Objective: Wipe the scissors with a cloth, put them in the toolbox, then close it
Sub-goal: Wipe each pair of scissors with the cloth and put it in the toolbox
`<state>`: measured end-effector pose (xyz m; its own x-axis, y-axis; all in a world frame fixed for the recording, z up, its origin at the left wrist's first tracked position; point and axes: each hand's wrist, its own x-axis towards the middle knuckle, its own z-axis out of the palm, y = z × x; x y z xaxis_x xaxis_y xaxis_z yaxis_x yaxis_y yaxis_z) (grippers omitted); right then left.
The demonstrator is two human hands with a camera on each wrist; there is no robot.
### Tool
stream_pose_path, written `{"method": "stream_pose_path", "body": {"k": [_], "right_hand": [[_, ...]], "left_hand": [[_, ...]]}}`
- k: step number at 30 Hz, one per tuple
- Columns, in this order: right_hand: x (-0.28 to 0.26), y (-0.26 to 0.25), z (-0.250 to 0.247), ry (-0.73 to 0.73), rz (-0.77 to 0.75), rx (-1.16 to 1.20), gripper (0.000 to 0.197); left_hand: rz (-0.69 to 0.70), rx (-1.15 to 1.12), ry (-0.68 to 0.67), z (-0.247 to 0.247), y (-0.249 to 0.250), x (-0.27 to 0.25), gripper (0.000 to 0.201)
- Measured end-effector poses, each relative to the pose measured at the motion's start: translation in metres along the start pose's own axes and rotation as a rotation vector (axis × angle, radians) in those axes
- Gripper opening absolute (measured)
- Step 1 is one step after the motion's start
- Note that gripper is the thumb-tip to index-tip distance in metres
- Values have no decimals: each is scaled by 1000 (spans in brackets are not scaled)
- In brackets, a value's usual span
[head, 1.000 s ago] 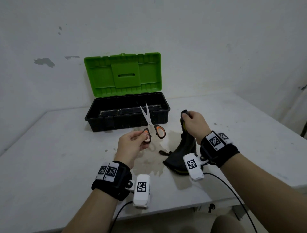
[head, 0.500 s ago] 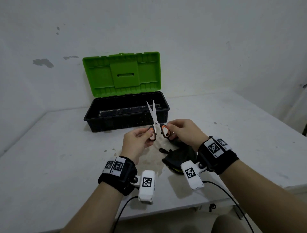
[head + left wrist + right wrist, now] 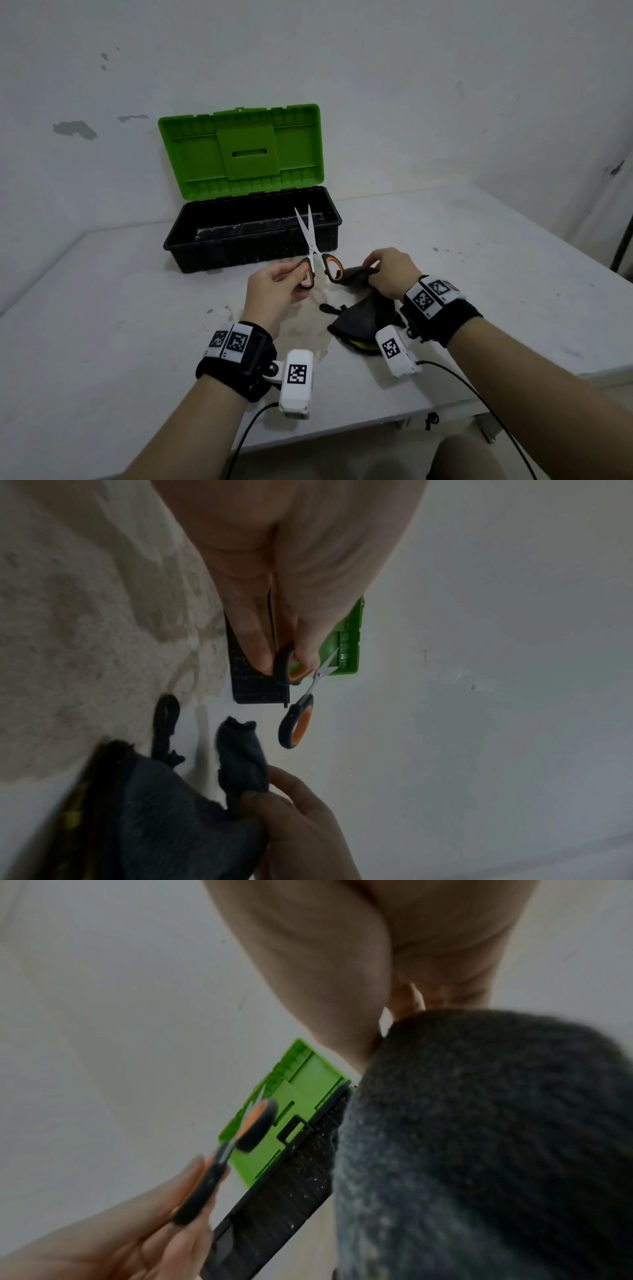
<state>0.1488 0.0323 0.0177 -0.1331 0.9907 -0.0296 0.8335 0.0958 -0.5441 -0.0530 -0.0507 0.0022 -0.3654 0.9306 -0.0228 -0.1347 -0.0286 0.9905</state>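
My left hand (image 3: 277, 291) pinches one black-and-orange handle loop of the scissors (image 3: 313, 250), holding them upright above the table with the blades slightly apart. The free loop (image 3: 294, 725) hangs to the right. My right hand (image 3: 388, 272) grips a bunched corner of the dark grey cloth (image 3: 363, 318), just right of the scissors' handles; the rest of the cloth lies on the table. In the right wrist view the cloth (image 3: 479, 1137) fills the right side. Behind stands the black toolbox (image 3: 250, 236) with its green lid (image 3: 239, 150) raised against the wall.
The white table (image 3: 102, 325) has a stained patch (image 3: 308, 322) under my hands. A white wall stands close behind the toolbox. The table's front edge runs near my forearms, and cables hang from the wrist cameras.
My right hand came down from lifting the cloth high and moved in beside the scissors' handles, still gripping the cloth. The left hand turned the scissors more upright and kept hold.
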Motion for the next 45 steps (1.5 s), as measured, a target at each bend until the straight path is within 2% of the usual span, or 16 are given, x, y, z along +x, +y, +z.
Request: {"method": "stream_pose_path", "body": {"k": [3, 5, 6, 9, 11, 14, 15, 16, 18, 20, 28, 31, 34, 38, 41, 45], "right_hand": [[13, 2, -15, 290, -40, 67, 31], [18, 3, -18, 388, -76, 60, 36], [19, 6, -17, 337, -85, 0, 37], [15, 14, -3, -53, -31, -359, 38], [7, 14, 0, -91, -20, -377, 35], [0, 5, -4, 153, -60, -277, 39], [-4, 1, -6, 188, -96, -221, 40], [-7, -3, -9, 161, -132, -95, 39], [-16, -14, -13, -4, -189, 331, 35], [-23, -22, -12, -103, -216, 591, 26], [-22, -36, 12, -49, -214, 833, 8], [-25, -44, 18, -26, -206, 849, 9], [-28, -54, 14, 63, -245, 827, 16], [-32, -70, 7, 176, -383, 600, 23], [-36, -78, 6, 204, -475, 342, 38], [-38, -85, 7, 179, -618, 227, 47]], "left_hand": [[4, -8, -2, 1, 0, 1, 21], [11, -4, -4, 2, 1, 2, 21], [14, -2, -5, 3, 1, 3, 21], [10, -6, 1, 7, 2, 4, 19], [8, -5, -1, 8, 3, 3, 16], [11, -5, -8, 10, 6, 2, 12], [14, -6, -12, 11, 7, 2, 10], [18, -7, -17, 12, 9, 1, 10], [26, -1, -27, 14, 12, 1, 9], [35, 9, -35, 16, 14, -1, 10], [34, -54, -52, 12, 25, -7, 8], [53, -46, -44, 9, 28, -9, 5], [60, -49, -14, 4, 32, -7, 5], [19, -138, 14, -2, 44, -5, 6], [-22, -204, 14, -6, 51, -6, 7], [-102, -237, 20, -17, 57, -7, 13]]}}
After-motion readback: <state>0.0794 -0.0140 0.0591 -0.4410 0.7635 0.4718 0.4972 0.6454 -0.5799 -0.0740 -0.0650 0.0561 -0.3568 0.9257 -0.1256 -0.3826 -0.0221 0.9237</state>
